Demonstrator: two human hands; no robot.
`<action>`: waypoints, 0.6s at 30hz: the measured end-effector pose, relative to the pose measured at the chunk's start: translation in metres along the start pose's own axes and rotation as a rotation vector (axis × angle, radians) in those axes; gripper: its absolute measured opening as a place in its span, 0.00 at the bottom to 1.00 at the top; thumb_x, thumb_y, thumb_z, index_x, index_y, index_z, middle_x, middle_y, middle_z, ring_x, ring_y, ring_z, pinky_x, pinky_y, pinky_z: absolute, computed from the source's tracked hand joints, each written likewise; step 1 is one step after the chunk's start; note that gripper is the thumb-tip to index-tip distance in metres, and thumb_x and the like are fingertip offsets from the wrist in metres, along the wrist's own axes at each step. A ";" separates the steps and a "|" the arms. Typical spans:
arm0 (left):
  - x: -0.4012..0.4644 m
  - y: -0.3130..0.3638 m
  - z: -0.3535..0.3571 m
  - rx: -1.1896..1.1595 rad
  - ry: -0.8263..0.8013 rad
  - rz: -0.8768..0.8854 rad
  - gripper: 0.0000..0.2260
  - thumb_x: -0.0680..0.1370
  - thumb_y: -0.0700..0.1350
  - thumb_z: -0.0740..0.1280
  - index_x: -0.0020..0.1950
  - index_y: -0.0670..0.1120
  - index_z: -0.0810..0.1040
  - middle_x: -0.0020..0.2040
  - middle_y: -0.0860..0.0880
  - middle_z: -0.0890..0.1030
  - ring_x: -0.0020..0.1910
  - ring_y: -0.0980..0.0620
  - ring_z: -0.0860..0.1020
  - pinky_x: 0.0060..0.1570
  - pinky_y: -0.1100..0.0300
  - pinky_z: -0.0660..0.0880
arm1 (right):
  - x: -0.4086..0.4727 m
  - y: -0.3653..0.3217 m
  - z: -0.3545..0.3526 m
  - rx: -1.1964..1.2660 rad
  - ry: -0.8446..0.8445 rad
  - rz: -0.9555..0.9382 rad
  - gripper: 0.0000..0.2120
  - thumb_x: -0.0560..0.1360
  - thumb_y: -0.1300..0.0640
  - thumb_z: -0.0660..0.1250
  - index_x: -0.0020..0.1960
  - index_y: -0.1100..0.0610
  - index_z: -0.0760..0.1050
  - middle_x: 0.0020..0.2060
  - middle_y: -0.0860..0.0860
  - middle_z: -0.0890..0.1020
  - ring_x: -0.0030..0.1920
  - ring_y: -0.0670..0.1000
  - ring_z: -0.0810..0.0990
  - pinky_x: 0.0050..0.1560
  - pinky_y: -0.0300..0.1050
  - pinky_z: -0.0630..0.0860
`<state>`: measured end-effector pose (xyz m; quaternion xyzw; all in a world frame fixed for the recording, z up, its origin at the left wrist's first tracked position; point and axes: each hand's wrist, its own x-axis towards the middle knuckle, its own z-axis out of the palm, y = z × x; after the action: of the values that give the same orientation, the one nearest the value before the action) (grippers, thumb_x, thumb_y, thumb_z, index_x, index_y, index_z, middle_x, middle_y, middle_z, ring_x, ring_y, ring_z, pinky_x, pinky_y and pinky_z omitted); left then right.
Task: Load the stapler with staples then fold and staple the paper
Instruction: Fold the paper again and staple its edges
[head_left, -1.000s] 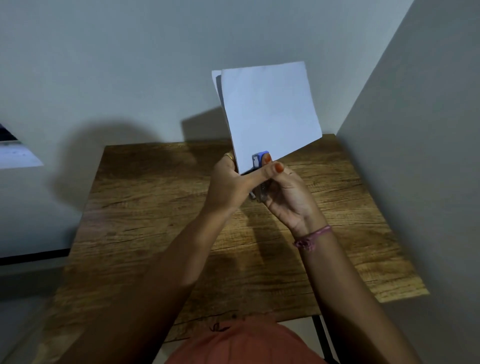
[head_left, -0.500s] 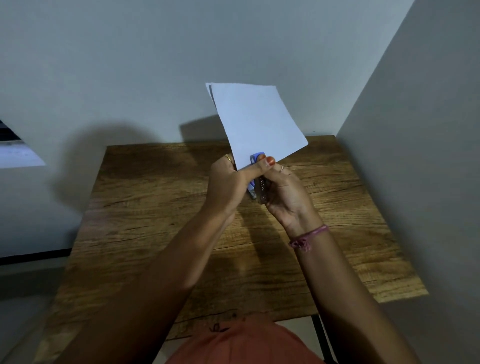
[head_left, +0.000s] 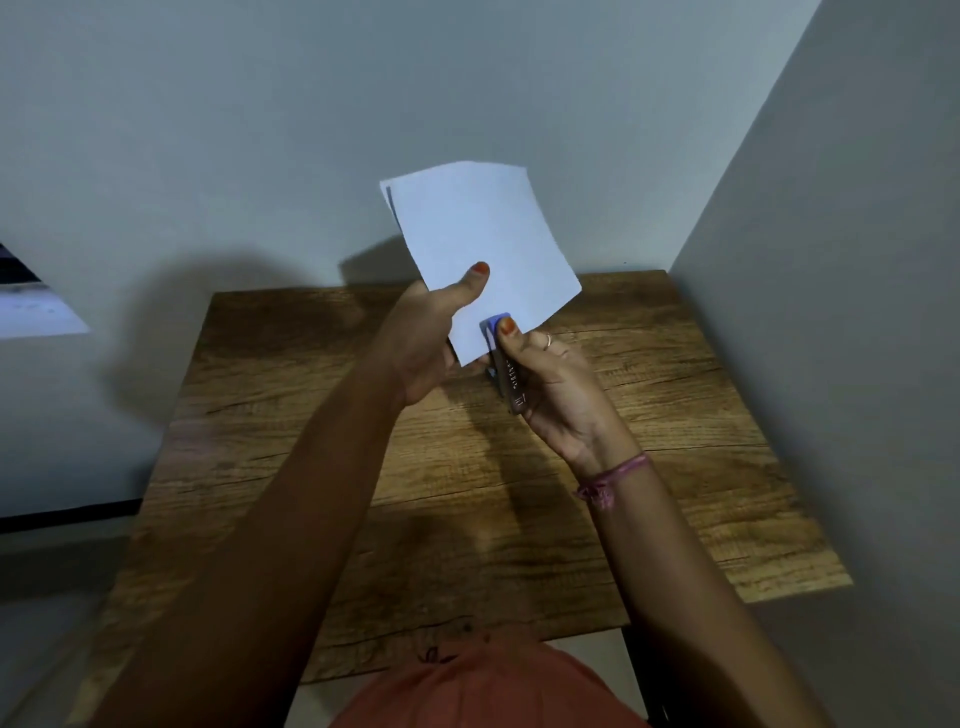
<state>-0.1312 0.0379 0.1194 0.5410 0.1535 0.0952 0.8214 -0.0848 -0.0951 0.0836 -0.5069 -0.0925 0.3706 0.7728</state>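
A folded white paper (head_left: 483, 244) is held upright above the far part of the wooden table (head_left: 311, 467). My left hand (head_left: 426, 343) pinches its lower left edge, thumb on the front face. My right hand (head_left: 550, 384) grips a small blue stapler (head_left: 501, 358), thumb on its blue head. The stapler's jaw sits over the paper's bottom edge. Two layers show at the paper's top left corner. Whether a staple is in the paper cannot be seen.
The table stands in a corner, with a grey wall (head_left: 363, 104) behind and another wall (head_left: 831, 312) close on the right. A pale ledge (head_left: 36, 312) juts in at the far left. An orange garment (head_left: 483, 686) shows at the bottom edge.
The paper has dropped lower and turned clockwise. My left thumb has slid from the paper's bottom corner up onto its face, and the stapler now sits at the bottom edge farther right.
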 end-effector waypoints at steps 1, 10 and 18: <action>0.000 0.001 0.000 -0.011 0.003 0.006 0.08 0.80 0.43 0.64 0.58 0.47 0.77 0.51 0.50 0.85 0.50 0.49 0.84 0.44 0.53 0.82 | 0.000 -0.002 -0.001 0.025 -0.006 0.005 0.21 0.63 0.51 0.76 0.49 0.59 0.73 0.41 0.56 0.76 0.39 0.52 0.73 0.41 0.45 0.66; 0.001 0.010 -0.004 0.044 0.027 0.058 0.13 0.78 0.42 0.66 0.63 0.46 0.74 0.57 0.49 0.82 0.55 0.48 0.81 0.49 0.54 0.80 | -0.003 -0.023 -0.020 0.169 -0.046 -0.008 0.16 0.64 0.52 0.73 0.47 0.61 0.75 0.41 0.57 0.77 0.40 0.52 0.76 0.35 0.41 0.80; -0.001 0.015 -0.001 0.070 0.050 0.074 0.16 0.78 0.42 0.66 0.66 0.44 0.72 0.60 0.48 0.81 0.57 0.48 0.80 0.51 0.54 0.80 | -0.001 -0.022 -0.016 0.179 -0.058 -0.023 0.18 0.60 0.50 0.75 0.44 0.59 0.77 0.38 0.54 0.80 0.39 0.49 0.78 0.37 0.41 0.79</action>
<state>-0.1323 0.0445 0.1330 0.5722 0.1569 0.1337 0.7938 -0.0668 -0.1116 0.0951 -0.4236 -0.0874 0.3830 0.8163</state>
